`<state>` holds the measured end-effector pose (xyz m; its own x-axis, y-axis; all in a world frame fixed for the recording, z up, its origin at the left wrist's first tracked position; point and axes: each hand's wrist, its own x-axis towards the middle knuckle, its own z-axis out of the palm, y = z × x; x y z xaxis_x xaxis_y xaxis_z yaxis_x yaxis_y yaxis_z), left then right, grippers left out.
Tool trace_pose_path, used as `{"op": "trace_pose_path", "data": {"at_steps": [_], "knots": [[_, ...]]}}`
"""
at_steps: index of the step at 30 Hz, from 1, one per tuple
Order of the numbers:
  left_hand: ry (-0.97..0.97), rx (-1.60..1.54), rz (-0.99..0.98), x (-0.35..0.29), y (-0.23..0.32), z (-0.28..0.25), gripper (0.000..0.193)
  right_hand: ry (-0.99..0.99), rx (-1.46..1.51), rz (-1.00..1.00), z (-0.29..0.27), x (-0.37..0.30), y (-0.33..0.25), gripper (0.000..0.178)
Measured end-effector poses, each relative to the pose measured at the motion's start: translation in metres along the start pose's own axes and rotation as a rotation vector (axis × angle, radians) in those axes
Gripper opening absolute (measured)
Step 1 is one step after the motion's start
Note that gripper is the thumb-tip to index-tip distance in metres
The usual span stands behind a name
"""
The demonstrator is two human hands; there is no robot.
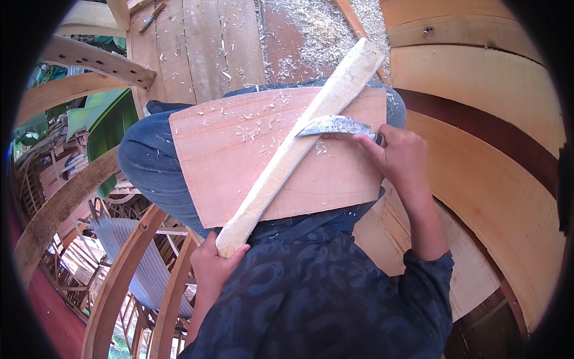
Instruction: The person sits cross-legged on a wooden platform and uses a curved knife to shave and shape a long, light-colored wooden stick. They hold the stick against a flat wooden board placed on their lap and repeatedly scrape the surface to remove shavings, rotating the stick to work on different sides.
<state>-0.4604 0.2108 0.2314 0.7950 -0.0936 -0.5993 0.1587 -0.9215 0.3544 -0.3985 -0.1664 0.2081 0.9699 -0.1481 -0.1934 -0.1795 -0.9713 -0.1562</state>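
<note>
A long pale piece of wood (293,149), wider at its far end, slants across a flat wooden board (221,161) on my lap. My left hand (216,260) grips its near end, thumb on top. In my right hand (399,154) is a knife (336,125) with a curved, mottled metal blade, closed around the dark handle. The blade lies across the middle of the wood, its tip pointing left. Curly shavings dot the board, mostly left of the wood.
Shavings (323,30) cover the floor beyond my knees. A small pen-like tool (152,17) lies on planks at the far left. Curved wooden ribs (119,281) with gaps between them stand at my left. Wide planks (478,155) form a wall on the right.
</note>
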Motion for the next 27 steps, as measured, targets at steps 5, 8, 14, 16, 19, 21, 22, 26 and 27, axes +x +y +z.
{"op": "trace_pose_path", "data": {"at_steps": [5,8,14,16,19,21,22,26,27], "knots": [[0.02,-0.144,0.009,0.002,0.012,0.005,0.057,0.033,-0.067,0.035,-0.007,0.01,0.006,0.064],[0.02,-0.137,0.018,0.004,0.013,0.0,0.056,0.112,-0.08,0.016,0.004,0.009,0.009,0.065],[-0.04,-0.143,-0.026,-0.005,-0.009,0.001,0.053,0.02,0.118,0.538,-0.033,0.029,0.052,0.065],[-0.038,-0.157,-0.037,-0.005,-0.008,0.002,0.053,0.01,0.071,0.296,-0.022,0.011,0.013,0.064],[-0.053,-0.168,-0.026,-0.006,-0.012,0.002,0.052,-0.024,0.079,0.094,-0.001,-0.001,-0.01,0.064],[-0.04,-0.159,-0.012,-0.003,-0.006,0.0,0.052,-0.074,0.044,0.089,-0.001,0.004,-0.008,0.064],[-0.031,-0.155,-0.007,-0.004,-0.005,-0.002,0.052,-0.014,0.051,0.112,0.003,0.005,-0.005,0.064],[-0.045,-0.166,-0.035,-0.008,-0.008,0.001,0.051,0.1,0.153,0.547,-0.004,0.032,0.044,0.064],[-0.046,-0.179,-0.023,-0.008,-0.009,0.001,0.051,0.079,0.131,0.506,-0.012,0.033,0.043,0.064]]}}
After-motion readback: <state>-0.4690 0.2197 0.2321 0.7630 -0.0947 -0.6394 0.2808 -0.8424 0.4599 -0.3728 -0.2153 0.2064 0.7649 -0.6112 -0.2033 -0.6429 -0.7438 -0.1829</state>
